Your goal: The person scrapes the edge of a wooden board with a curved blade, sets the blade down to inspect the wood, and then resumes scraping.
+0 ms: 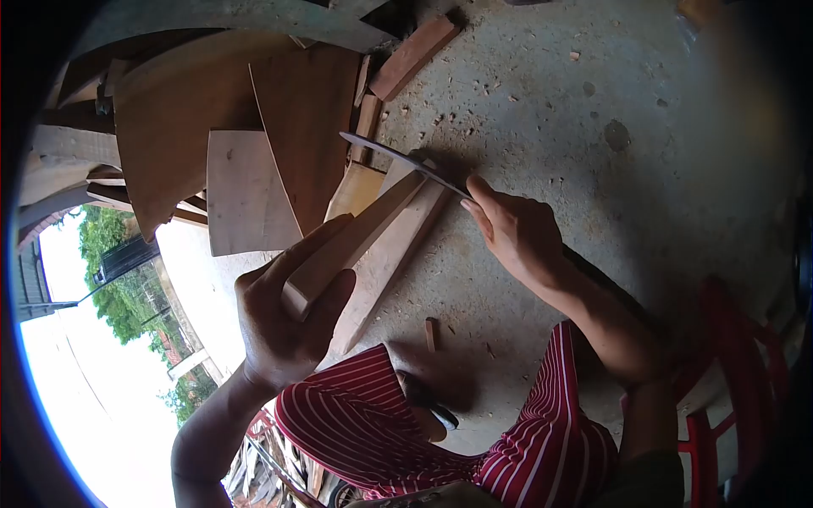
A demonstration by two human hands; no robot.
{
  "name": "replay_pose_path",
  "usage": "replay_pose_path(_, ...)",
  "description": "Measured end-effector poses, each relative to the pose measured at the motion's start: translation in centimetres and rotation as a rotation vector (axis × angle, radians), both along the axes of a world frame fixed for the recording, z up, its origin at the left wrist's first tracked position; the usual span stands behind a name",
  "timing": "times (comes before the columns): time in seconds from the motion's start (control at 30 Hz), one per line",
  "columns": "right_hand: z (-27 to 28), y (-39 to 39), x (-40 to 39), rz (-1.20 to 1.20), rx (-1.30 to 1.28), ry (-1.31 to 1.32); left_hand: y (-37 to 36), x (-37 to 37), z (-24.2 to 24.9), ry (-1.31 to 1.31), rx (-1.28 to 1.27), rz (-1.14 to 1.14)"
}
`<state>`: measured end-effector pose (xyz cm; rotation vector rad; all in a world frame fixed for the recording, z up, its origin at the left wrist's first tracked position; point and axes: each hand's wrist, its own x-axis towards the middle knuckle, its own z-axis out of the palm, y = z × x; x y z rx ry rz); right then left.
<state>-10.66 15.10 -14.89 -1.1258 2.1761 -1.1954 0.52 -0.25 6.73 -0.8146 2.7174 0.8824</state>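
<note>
Wooden bar (360,239) runs lengthwise out of the left grip (267,326), its long axis slanting forward and to the right, and its far end lies ahead and to the left of the right grip (518,229). That crossing is the relation everything hinges on: a blade (394,155) reaches left and forward from the right grip, lying athwart the bar's far end, so the right hand is the nearer one there while the left has the near end. Whether edge and wood actually touch is too fine to tell.

The left grip is wrapped about the bar, thumb along the right flank, fingers along the left, the squared end face showing between them. The right grip is a closed fist on the blade's near end; any handle is hidden inside it.

The bar is smooth, light brown and straight-sided, with crisp corners. The blade is dark, slim and slightly bowed, apparently metal. Just beneath and to the right of the bar, a paler, broader plank (385,264) follows nearly the same slant. Beyond the left grip lean a flat greyish board (246,195) and a darker brown panel (309,118) with a curved edge. Ahead of both grips, a reddish block (415,57) rests near curled chips (457,124) scattered over rough, stained grey floor (542,93).
</note>
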Motion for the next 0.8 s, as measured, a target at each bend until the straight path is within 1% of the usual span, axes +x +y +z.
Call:
replay_pose_path(0.13,-2.5,-0.9,-0.7,0.047,0.087,0.010,-0.2,-0.1,0.0,0.011,-0.040,-0.046)
replay_pose_path(0.17,-3.2,-1.0,-0.8,0.056,0.075,0.028,-0.4,-0.5,0.3,0.028,-0.052,-0.037)
replay_pose_path(0.23,-3.4,-1.4,-0.4,-0.027,-0.039,0.111,-0.5,-0.8,0.8,-0.061,0.002,0.061)
replay_pose_path(0.27,-3.7,-1.2,-0.3,-0.012,-0.047,0.098,-0.4,-0.4,0.4,-0.026,0.003,0.037)
replay_pose_path(0.3,-3.3,-1.3,-0.7,0.008,0.023,0.069,-0.3,-0.2,0.1,-0.035,-0.005,0.044)
replay_pose_path(0.33,-3.0,-1.4,-1.0,0.027,0.091,0.047,-0.1,-0.1,-0.2,0.014,-0.034,0.012)
replay_pose_path(0.37,-3.1,-1.4,-1.2,0.032,0.080,0.046,0.0,-0.1,-0.2,0.065,-0.063,-0.020)
replay_pose_path(0.47,-3.5,-1.4,-1.2,0.056,0.079,0.023,0.4,-0.3,0.3,-0.008,-0.114,0.016)
replay_pose_path(0.57,-4.0,-1.3,-1.8,0.101,0.066,0.004,-0.4,-0.4,0.2,0.029,-0.091,0.000)
replay_pose_path(0.63,-4.8,-1.5,-1.8,0.132,-0.044,-0.040,-1.7,-0.3,-0.2,0.101,-0.153,-0.045)
replay_pose_path(0.67,-4.7,-1.6,-1.8,0.134,-0.043,-0.019,-2.1,-0.4,-0.1,0.099,-0.171,-0.058)
replay_pose_path(0.73,-4.4,-1.4,-2.3,0.194,0.080,-0.224,-2.6,-0.6,0.1,0.132,-0.188,-0.083)
replay_pose_path(0.77,-4.2,-1.1,-2.5,0.177,0.081,-0.198,-2.9,-0.8,0.1,0.129,-0.159,-0.092)
replay_pose_path(0.8,-3.8,-0.7,-2.5,0.186,0.093,-0.234,-3.1,-0.7,0.2,0.120,-0.128,-0.101)
